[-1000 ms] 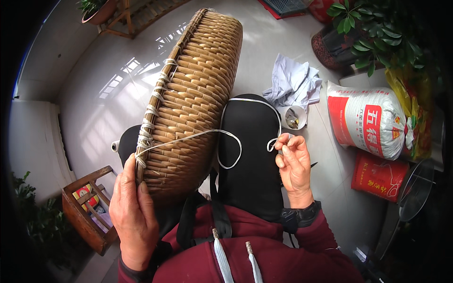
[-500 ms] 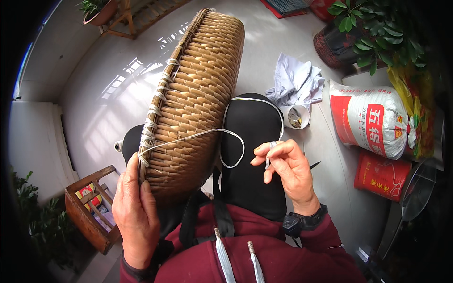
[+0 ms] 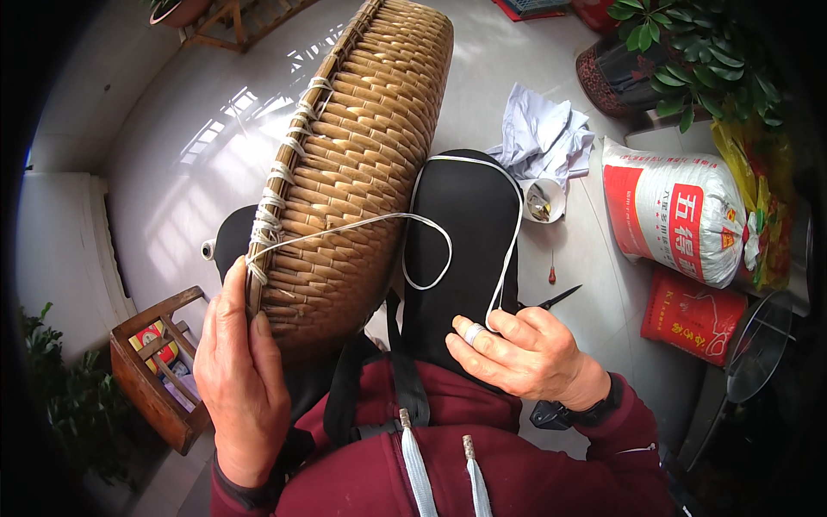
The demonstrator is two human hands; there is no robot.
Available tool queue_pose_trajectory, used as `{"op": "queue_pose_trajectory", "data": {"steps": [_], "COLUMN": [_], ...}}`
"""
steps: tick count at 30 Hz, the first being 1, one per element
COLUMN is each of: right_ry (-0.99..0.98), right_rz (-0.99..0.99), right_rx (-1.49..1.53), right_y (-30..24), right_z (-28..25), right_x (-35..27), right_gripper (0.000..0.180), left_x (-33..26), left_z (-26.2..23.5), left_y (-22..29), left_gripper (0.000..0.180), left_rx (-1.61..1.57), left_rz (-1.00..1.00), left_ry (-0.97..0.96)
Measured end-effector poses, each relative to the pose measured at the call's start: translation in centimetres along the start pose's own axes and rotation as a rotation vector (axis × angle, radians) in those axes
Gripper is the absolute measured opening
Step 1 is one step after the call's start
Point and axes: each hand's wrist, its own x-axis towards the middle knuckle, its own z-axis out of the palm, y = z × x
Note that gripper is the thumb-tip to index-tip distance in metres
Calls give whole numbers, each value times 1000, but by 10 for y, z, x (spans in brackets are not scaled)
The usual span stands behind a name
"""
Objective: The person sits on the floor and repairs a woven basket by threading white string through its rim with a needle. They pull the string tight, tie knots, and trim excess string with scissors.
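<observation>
A woven tan basket (image 3: pixel 370 155) rests tilted on its side across my lap, its rim facing left. White cord binding (image 3: pixel 269 215) wraps the lower half of that rim. My left hand (image 3: pixel 241 379) grips the rim's near end, thumb on one side and fingers on the other. From there a loose white cord (image 3: pixel 345 227) crosses the basket, loops over my black-clad right thigh and comes round to my right hand (image 3: pixel 538 358). That hand is closed on the cord, fingers bent, above the thigh. A pale band (image 3: pixel 474 333) circles one of its fingers.
Right of my knee lie a crumpled pale cloth (image 3: pixel 543 129), a white cup (image 3: pixel 544 201) with small items, a red-handled tool (image 3: pixel 552 274) and black scissors (image 3: pixel 562 296). Farther right stand a white sack (image 3: pixel 672 215), red container (image 3: pixel 689 314) and potted plant (image 3: pixel 612 77). Left is a wooden stool (image 3: pixel 155 370).
My right hand has come down and nearer to me, turning palm down and drawing the cord along the right thigh. The left hand keeps its hold on the rim.
</observation>
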Motion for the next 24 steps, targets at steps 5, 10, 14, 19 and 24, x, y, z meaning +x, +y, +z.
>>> {"op": "queue_pose_trajectory", "data": {"steps": [5,10,14,19,24], "right_ry": [-186,101,206,135,108], "right_rz": [-43,-41,55,197,1414], "right_rx": [-40,159,170,159,1006], "right_y": [1,-5,-5,-1,14], "right_z": [1,14,12,-16,-13], "right_x": [5,3,5,-7,-53], "right_gripper": [24,21,32,24,21], "left_x": [0,1,0,-2,-2], "left_z": [0,0,0,0,-1], "left_y": [-1,-1,-1,-2,-2], "left_gripper": [44,43,41,38,39], "left_rx": [-18,-17,10,-17,0], "left_rz": [-7,-8,-18,-64,-106], "left_ry": [2,9,4,-26,-43]}}
